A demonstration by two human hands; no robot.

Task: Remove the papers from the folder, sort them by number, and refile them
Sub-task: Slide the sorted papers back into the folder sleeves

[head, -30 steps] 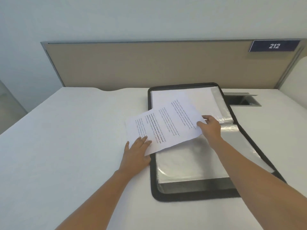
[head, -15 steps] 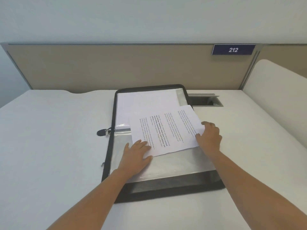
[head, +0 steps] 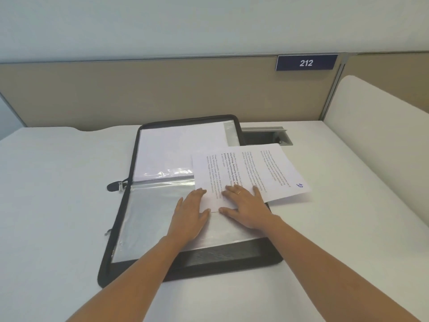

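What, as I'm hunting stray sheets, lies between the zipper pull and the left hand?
Head view: only the clear plastic sleeve of the folder spans from the zipper pull to the left hand; no loose sheet lies there.

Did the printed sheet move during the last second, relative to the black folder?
Yes. The printed sheet slid rightward across the black folder: it overhung the folder's left edge before, and now overhangs its right edge.

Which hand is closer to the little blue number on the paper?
Right. The right hand rests on the paper left of the blue number; the left hand lies farther left.
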